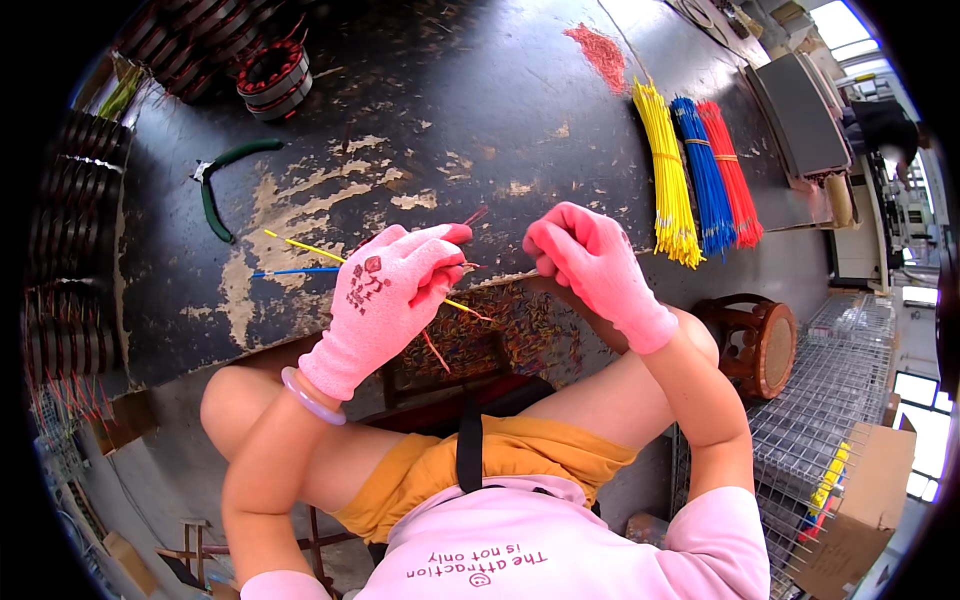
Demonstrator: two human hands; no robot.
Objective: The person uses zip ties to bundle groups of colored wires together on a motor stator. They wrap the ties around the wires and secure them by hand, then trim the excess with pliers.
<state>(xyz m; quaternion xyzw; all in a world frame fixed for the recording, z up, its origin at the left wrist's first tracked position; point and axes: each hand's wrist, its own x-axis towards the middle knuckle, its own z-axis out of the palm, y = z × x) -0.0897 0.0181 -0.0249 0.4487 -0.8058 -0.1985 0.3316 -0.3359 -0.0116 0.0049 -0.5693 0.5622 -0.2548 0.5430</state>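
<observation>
My left hand [380, 292], in a pink glove, is closed around a few thin wires near the table's front edge. From it a yellow wire [298, 243] and a blue wire [292, 272] stick out to the left. A red wire [436, 352] hangs below the fingers, and the yellow wire's other end points right. Fine dark reddish strands show by the fingertips. Just to the right, my right hand [590, 262], also gloved, has its fingers curled into a pinch. Whatever lies between those fingertips is hidden. The two hands are a short way apart.
Cutting pliers with green handles [212, 208] lie at left. Beyond stands a wound motor stator [275, 82], with stacked stators [75, 250] along the left. Yellow [664, 175], blue [702, 175] and red wire bundles [732, 175] lie at right. A wooden stool [770, 350] stands below them.
</observation>
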